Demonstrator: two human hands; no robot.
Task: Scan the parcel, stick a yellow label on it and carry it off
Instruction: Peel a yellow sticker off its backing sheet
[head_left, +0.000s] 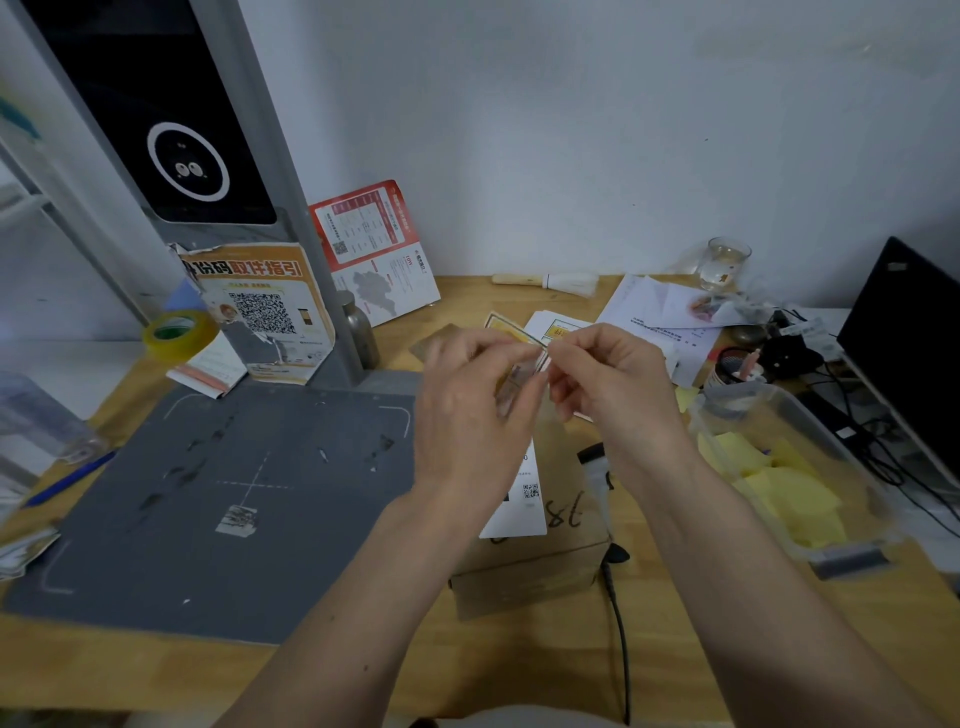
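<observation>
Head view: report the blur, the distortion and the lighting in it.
Head view: both hands, left hand and right hand, are motion-blurred, so the small label pinched between them is hard to read; the wide lens bends the grey post and the table edges; light is soft and even, with no hard shadows or glare; the parcel stays fairly sharp.

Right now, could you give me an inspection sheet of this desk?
Surface: wooden desk with grey scanning mat.
Job's things: cardboard parcel under the hands; small label pinched between them; yellow labels in clear tub.
Clutter: tape roll, papers, glass, blue pen.
Hands: left hand and right hand both pinch the label.
Cables: black cable beside parcel.
Surroundings: white wall, kiosk screen, laptop.
</observation>
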